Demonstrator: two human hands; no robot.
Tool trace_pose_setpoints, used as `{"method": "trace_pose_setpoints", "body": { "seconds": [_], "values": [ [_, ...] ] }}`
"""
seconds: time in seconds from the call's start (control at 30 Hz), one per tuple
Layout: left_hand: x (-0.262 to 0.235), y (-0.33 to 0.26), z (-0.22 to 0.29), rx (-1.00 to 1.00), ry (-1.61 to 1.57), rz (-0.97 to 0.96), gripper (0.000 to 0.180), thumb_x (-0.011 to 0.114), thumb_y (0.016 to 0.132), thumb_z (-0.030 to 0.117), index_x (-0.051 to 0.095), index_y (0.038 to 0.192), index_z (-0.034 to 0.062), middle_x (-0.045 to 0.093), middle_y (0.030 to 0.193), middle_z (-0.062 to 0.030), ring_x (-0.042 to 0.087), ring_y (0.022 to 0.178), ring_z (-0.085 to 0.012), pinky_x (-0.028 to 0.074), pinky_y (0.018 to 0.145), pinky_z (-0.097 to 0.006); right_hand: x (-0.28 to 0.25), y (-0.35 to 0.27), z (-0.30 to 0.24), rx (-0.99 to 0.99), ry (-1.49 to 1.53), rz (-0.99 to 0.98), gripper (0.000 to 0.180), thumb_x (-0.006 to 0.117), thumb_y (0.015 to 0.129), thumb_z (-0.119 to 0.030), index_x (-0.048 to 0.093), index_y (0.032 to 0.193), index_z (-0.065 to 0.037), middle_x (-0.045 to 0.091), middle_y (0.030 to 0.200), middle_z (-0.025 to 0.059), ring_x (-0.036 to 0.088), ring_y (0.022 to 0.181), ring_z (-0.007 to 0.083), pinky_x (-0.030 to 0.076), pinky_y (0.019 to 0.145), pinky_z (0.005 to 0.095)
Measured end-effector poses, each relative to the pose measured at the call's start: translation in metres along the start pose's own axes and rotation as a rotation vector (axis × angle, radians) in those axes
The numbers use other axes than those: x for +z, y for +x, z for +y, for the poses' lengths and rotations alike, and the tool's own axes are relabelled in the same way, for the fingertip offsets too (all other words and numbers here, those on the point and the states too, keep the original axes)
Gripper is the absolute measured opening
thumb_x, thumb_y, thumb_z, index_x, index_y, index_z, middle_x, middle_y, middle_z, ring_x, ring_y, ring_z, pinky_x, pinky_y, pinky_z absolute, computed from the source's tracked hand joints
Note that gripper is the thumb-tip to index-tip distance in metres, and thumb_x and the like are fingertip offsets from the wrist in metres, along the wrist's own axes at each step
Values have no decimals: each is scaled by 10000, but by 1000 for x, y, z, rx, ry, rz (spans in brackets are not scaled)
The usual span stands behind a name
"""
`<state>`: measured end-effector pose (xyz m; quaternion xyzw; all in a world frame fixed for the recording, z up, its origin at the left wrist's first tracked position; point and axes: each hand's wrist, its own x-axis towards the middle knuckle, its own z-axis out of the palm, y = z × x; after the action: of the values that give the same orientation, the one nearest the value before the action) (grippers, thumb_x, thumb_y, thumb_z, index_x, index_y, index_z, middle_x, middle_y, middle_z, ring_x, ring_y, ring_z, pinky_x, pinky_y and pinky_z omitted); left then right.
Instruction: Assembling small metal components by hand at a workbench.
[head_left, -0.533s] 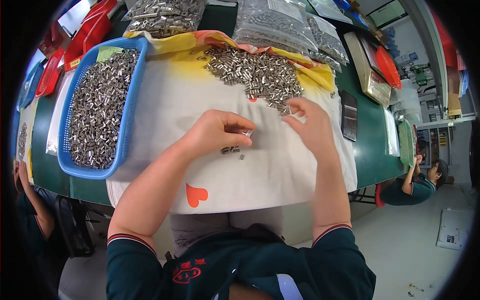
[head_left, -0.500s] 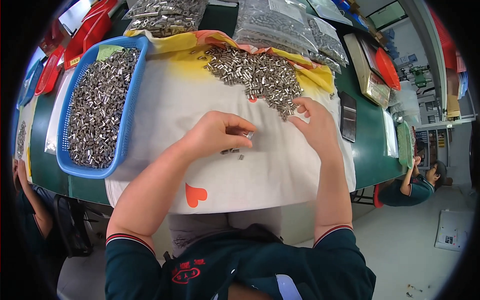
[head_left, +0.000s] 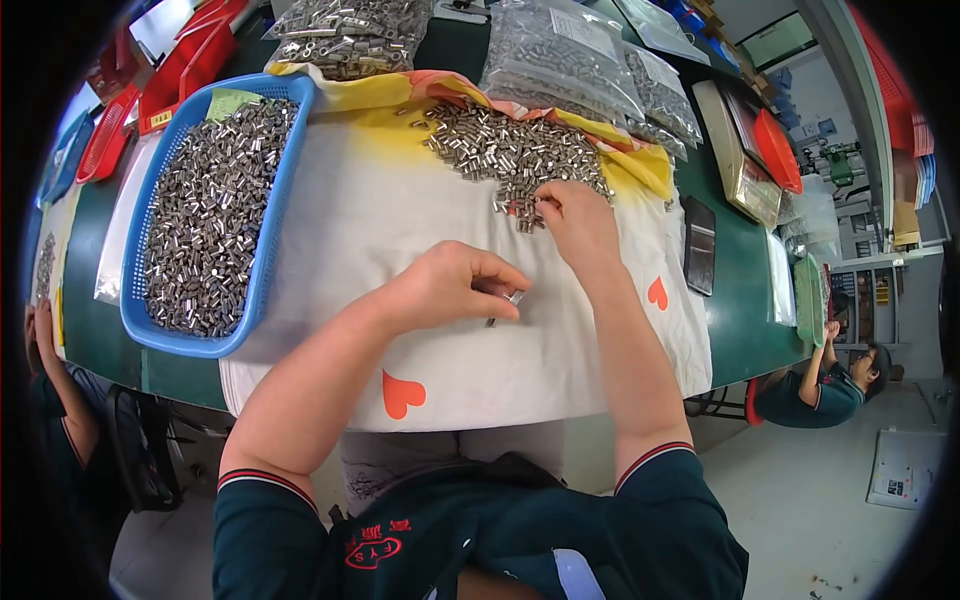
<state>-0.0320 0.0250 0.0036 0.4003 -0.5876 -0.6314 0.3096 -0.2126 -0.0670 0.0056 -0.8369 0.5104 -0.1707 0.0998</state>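
My left hand (head_left: 462,287) is curled over the white cloth (head_left: 330,270), with a small shiny metal sleeve (head_left: 515,296) showing between thumb and fingers. Whatever else lies inside its palm is hidden. Just under that hand a loose metal piece (head_left: 491,323) rests on the cloth. My right hand (head_left: 580,228) is at the near edge of a spread pile of short metal sleeves (head_left: 500,150). Its thumb and fingertips are pinched together among the pieces; what they grip is too small to make out.
To the left stands a blue basket (head_left: 268,215) full of similar metal pieces. Clear bags of metal parts (head_left: 560,60) lie behind the pile. A dark phone (head_left: 699,245) and a red tray (head_left: 775,150) are at the right. A co-worker (head_left: 825,385) sits farther right.
My right hand has moved left and its open fingers have closed at the pile's near edge. My left hand has shifted slightly down and right, keeping its metal sleeve.
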Motion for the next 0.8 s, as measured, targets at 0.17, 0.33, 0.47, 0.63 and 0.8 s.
{"method": "trace_pose_setpoints", "body": {
  "seconds": [0.17, 0.33, 0.47, 0.63, 0.8],
  "values": [
    [-2, -1, 1, -24, 37, -38, 296, 704, 703, 116, 627, 973, 25, 626, 785, -18, 536, 684, -56, 448, 638, -214, -11, -4, -7, 67, 188, 123, 112, 576, 743, -98, 603, 845, -59, 588, 781, 91, 561, 678, 213, 448, 631, 309],
    [-7, 3, -4, -58, -301, 55, 293, 660, 741, 53, 586, 1015, -20, 619, 869, -34, 554, 744, -69, 455, 672, -202, -18, -23, -18, 248, 866, 81, 86, 546, 771, -49, 589, 842, -27, 565, 725, 7, 502, 608, 64, 414, 570, 204],
    [-7, 7, 1, -14, -440, 224, 322, 624, 749, -11, 548, 1061, -23, 609, 941, -58, 573, 826, -99, 469, 757, -232, -6, -32, -19, 230, 1115, -88, 86, 561, 770, -29, 583, 851, -9, 558, 740, -18, 486, 644, 41, 402, 586, 181],
    [-9, 8, -5, -5, -460, 277, 322, 623, 746, -14, 549, 1060, -21, 603, 961, -73, 570, 858, -112, 461, 789, -237, -7, -38, -30, 174, 1189, -56, 93, 597, 751, -30, 593, 841, -10, 576, 752, -4, 495, 640, 58, 411, 592, 197],
    [-8, 8, -7, 32, -474, 295, 322, 633, 751, 5, 547, 1058, -41, 610, 936, -73, 581, 825, -102, 467, 753, -211, -10, -37, -30, 45, 985, -103, 65, 611, 733, -34, 596, 790, -7, 575, 739, 14, 517, 654, 83, 420, 591, 219]
  ]
}}
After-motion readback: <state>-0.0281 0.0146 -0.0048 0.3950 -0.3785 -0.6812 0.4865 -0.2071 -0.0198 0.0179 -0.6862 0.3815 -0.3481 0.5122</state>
